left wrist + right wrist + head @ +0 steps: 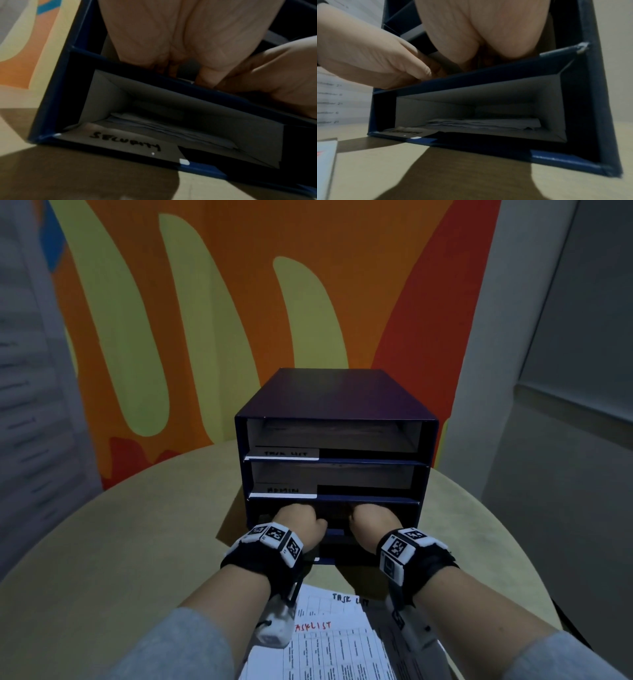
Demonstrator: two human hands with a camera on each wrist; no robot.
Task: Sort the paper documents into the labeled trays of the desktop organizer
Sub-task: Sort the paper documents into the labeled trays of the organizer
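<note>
Nearest us lie paper sheets (329,645) headed "TASKLIST" in red and "TASK L…" in black. Beyond them our left hand (297,522) and right hand (371,520) reach side by side, apart, into the third tray of the dark blue organizer (337,392) (fingers hidden inside, so we cannot tell their grip). Above sit labels "ADMIN" (283,490) and "TASK LIST" (284,454). Only the wrist views show the bottom tray, labelled "SECURITY" (126,142), with papers (484,123) inside.
</note>
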